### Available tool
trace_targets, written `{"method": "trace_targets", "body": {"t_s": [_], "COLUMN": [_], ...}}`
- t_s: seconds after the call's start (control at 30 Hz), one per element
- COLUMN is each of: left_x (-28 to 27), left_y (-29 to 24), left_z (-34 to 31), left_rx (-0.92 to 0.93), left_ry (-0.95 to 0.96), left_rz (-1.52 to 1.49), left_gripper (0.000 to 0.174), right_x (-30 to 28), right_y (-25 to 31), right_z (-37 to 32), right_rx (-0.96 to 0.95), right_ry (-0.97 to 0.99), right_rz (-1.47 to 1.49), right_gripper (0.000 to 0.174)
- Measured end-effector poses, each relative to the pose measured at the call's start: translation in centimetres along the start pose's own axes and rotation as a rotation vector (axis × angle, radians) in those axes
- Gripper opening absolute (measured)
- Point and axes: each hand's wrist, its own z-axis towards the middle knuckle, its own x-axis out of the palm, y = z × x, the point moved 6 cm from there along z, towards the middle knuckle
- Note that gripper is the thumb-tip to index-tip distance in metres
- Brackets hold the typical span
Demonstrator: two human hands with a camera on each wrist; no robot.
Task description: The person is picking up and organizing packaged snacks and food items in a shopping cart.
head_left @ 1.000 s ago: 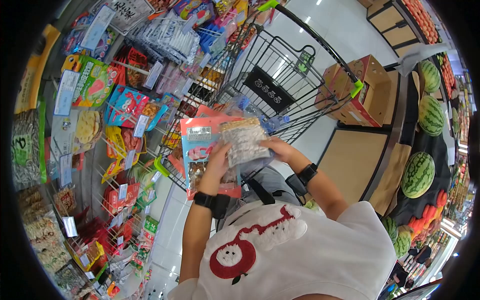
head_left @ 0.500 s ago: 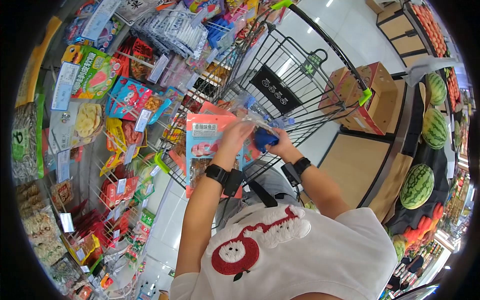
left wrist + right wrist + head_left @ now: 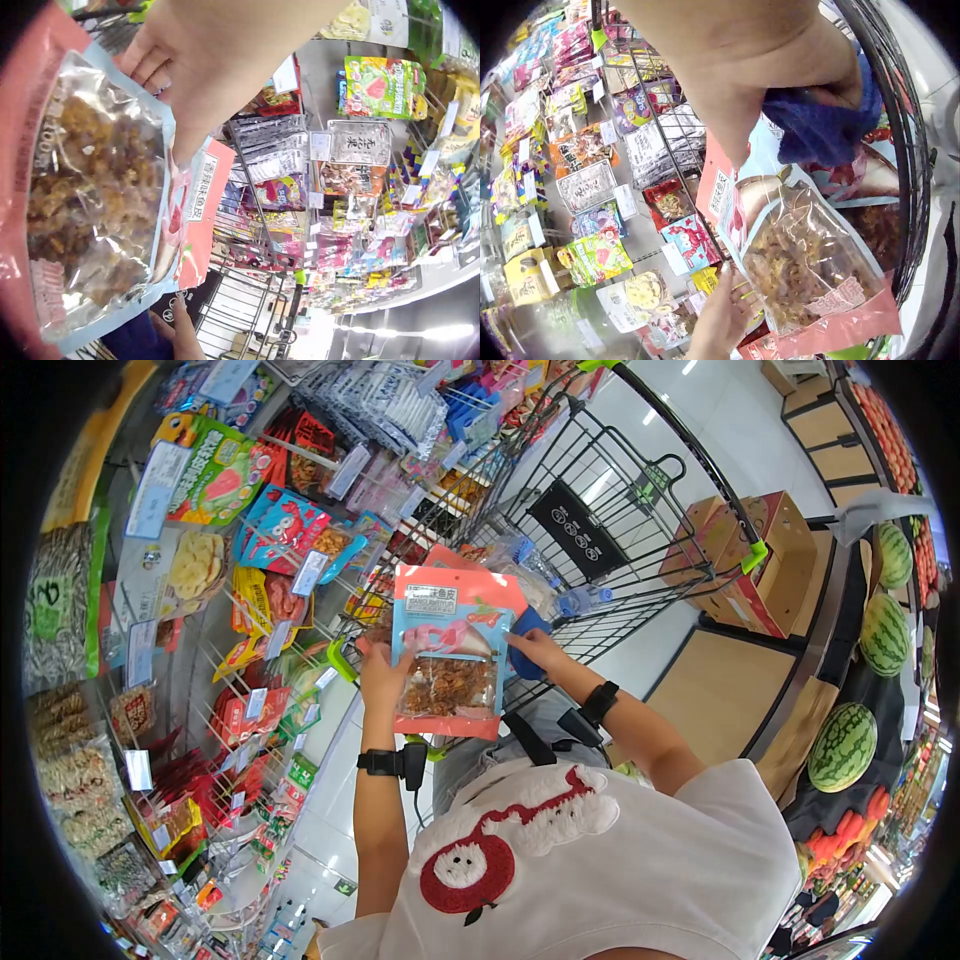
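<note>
In the head view, a pink and blue snack bag [image 3: 457, 615] with a clear window of brown pieces faces up. My left hand [image 3: 383, 678] grips its left edge, thumb on the front. On the opposite edge, my right hand [image 3: 540, 652] pinches the bag and also holds a dark blue cloth [image 3: 527, 643]. The right wrist view shows the cloth [image 3: 825, 124] bunched in the curled fingers, with the thumb along the bag [image 3: 810, 259]. Another pink and blue bag [image 3: 866, 176] lies behind it. Beyond the held bag, a clear packet [image 3: 535, 592] sits in the shopping cart [image 3: 640, 575].
A bottle [image 3: 585, 600] lies in the cart near the packet. Racks of hanging snack packs, including a blue one [image 3: 290, 532], stand at the left. At the right are a cardboard box [image 3: 745, 560] and a stand of watermelons [image 3: 842, 748].
The pale packet held over the bag a second ago has left my hands. The blue cloth came into view in my right hand. My left hand shifted left to the bag's edge.
</note>
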Motion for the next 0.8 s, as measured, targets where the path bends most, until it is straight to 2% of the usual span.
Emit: {"method": "trace_targets", "body": {"t_s": [0.1,0.13,0.23,0.27,0.3,0.37,0.43,0.5,0.57,0.6,0.7,0.77,0.8], "left_x": [1.1,1.6,1.7,0.6,-0.1,-1.3,-0.5,-2.4,-3.1,-3.3,-4.4,-6.8,-9.6], "left_y": [1.6,2.6,2.8,1.5,0.7,-0.8,-2.0,-4.9,-5.5,-5.6,-4.6,-4.0,-4.2], "left_z": [-1.3,-1.1,-1.2,-1.7,-2.4,-3.7,-6.0,-9.3,-10.7,-11.2,-12.5,-13.3,-14.2], "left_rx": [0.016,-0.029,0.040,0.167,0.206,0.295,0.258,0.403,0.482,0.489,0.519,0.528,0.542], "left_ry": [0.038,0.063,0.235,0.207,0.248,0.313,0.525,0.639,0.569,0.552,0.564,0.541,0.436], "left_rz": [-0.302,-0.352,-0.654,-0.608,-0.654,-0.754,-1.060,-1.097,-1.106,-1.129,-1.098,-1.026,-1.077], "left_gripper": [0.045,0.039,0.032,0.031,0.032,0.034,0.042,0.048,0.046,0.046,0.041,0.037,0.032], "right_x": [1.7,2.3,3.4,3.6,3.0,1.8,0.6,-0.2,0.7,2.1,2.5,1.7,1.7], "right_y": [0.9,0.9,0.7,0.4,0.9,2.1,2.9,1.9,2.9,4.4,3.6,3.1,3.7], "right_z": [-1.6,-2.0,-2.6,-3.1,-4.1,-7.1,-10.1,-10.6,-14.2,-17.2,-18.1,-18.8,-20.4], "right_rx": [-0.142,-0.132,-0.361,-0.290,-0.280,-0.251,-0.355,-0.426,-0.428,-0.450,-0.656,-0.652,-0.632], "right_ry": [0.081,0.086,0.125,0.176,0.203,0.222,0.188,0.179,0.138,0.010,0.185,0.058,-0.027], "right_rz": [-0.285,-0.339,-0.118,0.020,0.039,0.393,0.433,0.452,0.512,0.579,0.549,0.749,0.890], "right_gripper": [0.059,0.055,0.029,0.038,0.026,0.010,0.009,0.010,0.011,0.013,0.010,0.006,0.006]}}
